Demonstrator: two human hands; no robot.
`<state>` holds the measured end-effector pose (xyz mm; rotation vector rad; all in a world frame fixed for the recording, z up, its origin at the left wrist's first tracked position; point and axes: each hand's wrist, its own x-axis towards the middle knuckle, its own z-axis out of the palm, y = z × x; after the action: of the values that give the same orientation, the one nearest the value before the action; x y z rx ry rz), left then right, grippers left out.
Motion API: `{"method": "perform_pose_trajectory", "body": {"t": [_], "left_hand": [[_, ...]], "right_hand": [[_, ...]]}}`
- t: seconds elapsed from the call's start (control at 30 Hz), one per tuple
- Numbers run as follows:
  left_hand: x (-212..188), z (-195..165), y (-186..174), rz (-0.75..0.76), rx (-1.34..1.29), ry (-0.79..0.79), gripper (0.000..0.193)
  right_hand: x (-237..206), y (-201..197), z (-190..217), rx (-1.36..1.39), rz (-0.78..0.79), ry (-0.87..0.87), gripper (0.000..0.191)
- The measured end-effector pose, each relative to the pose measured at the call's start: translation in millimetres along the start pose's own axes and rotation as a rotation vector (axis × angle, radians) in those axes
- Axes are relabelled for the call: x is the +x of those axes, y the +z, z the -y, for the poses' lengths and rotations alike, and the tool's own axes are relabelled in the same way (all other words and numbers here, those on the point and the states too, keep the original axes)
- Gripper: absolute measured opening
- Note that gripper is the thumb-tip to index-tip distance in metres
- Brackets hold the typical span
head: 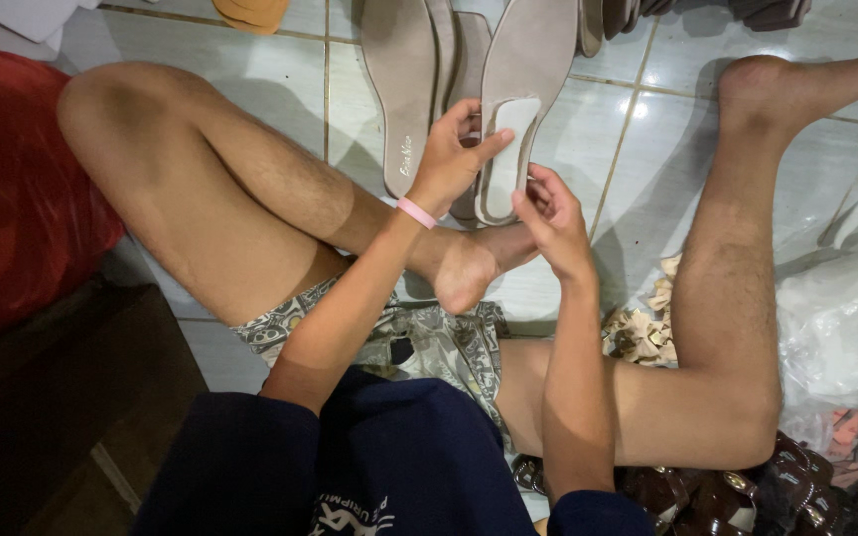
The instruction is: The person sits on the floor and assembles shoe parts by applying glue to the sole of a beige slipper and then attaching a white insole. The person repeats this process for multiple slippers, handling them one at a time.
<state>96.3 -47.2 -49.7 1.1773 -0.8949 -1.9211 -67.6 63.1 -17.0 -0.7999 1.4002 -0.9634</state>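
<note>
I sit on a tiled floor with my legs folded around the work. My left hand [454,154], with a pink band on the wrist, lies with its fingers on a white heel pad [508,149] that sits on a beige shoe insole [533,60]. My right hand [548,213] holds the lower edge of that insole and pad, fingers curled around it. A second beige insole [401,79] lies flat just to the left, with more insoles stacked between the two.
A red cloth bundle [22,189] and a dark wooden piece [62,387] are at the left. A clear plastic bag [841,328] sits at the right. Small tan cutouts [643,328] lie under my right leg, and brown buckled straps [737,491] are heaped at the lower right.
</note>
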Motion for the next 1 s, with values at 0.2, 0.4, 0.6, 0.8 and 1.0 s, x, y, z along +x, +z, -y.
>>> {"method": "perform_pose_trajectory", "body": {"t": [0.2, 0.4, 0.6, 0.8, 1.0], "left_hand": [[0.7, -3.9, 3.8, -0.002, 0.034, 0.045, 0.042], [-1.6, -12.8, 5.3, 0.011, 0.049, -0.011, 0.042], [1.1, -9.4, 6.0, 0.011, 0.027, 0.036, 0.041], [1.3, -7.1, 7.3, 0.015, 0.043, 0.05, 0.039], [0.1, -23.1, 8.9, 0.026, 0.04, 0.022, 0.047]], "right_hand": [[-1.8, 9.3, 16.4, 0.029, 0.036, 0.109, 0.052], [-0.8, 11.1, 21.4, 0.003, 0.024, 0.103, 0.049], [0.8, 10.3, 19.3, 0.021, 0.025, 0.1, 0.05], [0.5, 8.4, 15.1, 0.029, 0.024, 0.092, 0.05], [1.3, 8.1, 16.8, -0.035, 0.024, 0.08, 0.049]]}}
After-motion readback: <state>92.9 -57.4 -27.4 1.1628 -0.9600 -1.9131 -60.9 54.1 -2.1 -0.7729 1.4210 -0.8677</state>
